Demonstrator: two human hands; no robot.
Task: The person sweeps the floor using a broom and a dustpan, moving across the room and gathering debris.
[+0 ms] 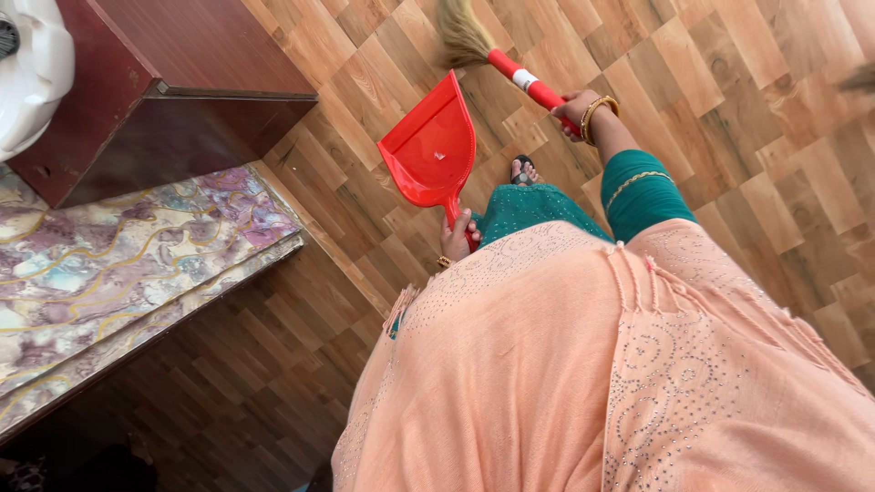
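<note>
My left hand grips the handle of a red dustpan, which tilts up over the wooden floor with a small white scrap inside it. My right hand, with gold bangles at the wrist, holds the red handle of a grass broom. The broom's straw head points toward the top of the view. A peach shawl and teal clothing cover most of my body, and one sandalled foot shows below the dustpan.
A low bed with a floral marbled mattress fills the left side. A dark red wooden cabinet stands at the upper left, with a white appliance at the corner. Wood-pattern flooring spreads to the right.
</note>
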